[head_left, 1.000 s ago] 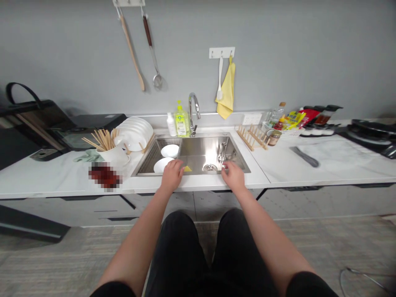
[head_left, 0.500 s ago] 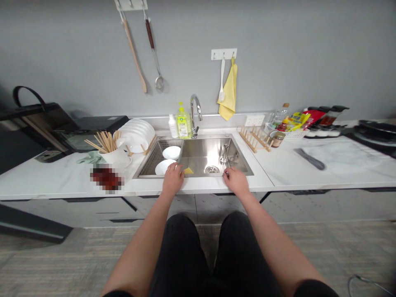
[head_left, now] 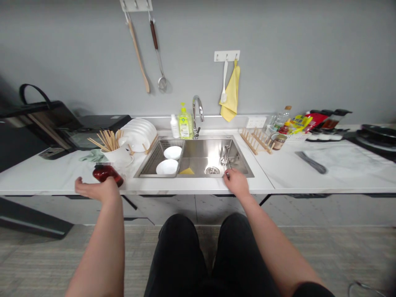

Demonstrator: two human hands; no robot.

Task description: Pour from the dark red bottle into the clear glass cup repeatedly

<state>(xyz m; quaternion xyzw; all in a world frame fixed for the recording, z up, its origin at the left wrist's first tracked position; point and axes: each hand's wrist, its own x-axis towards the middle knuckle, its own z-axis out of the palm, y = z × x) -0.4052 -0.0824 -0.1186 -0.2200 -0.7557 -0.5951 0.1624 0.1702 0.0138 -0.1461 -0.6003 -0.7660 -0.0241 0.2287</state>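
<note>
My left hand (head_left: 95, 191) lies palm-up and open at the counter's front edge, left of the sink, with its thumb side against a glossy dark red container (head_left: 108, 173). That container lies on its side, and its top is blurred. My right hand (head_left: 236, 183) rests on the front rim of the steel sink (head_left: 201, 159) and holds nothing. Inside the sink, a wire basket (head_left: 157, 159) fills the left part and carries two white bowls (head_left: 167, 167). A yellow sponge (head_left: 187, 171) sits just right of the basket.
Behind the sink stand a chrome faucet (head_left: 197, 115) and a green soap bottle (head_left: 185, 124). White plates (head_left: 139, 134) and a white cup of chopsticks (head_left: 113, 150) are on the left. A wooden rack (head_left: 255, 141) stands on the right, with bottles and packets beyond it.
My left hand has left the sink's front rim and moved left to the red container. My right hand stays on the rim. The whole view has shifted slightly.
</note>
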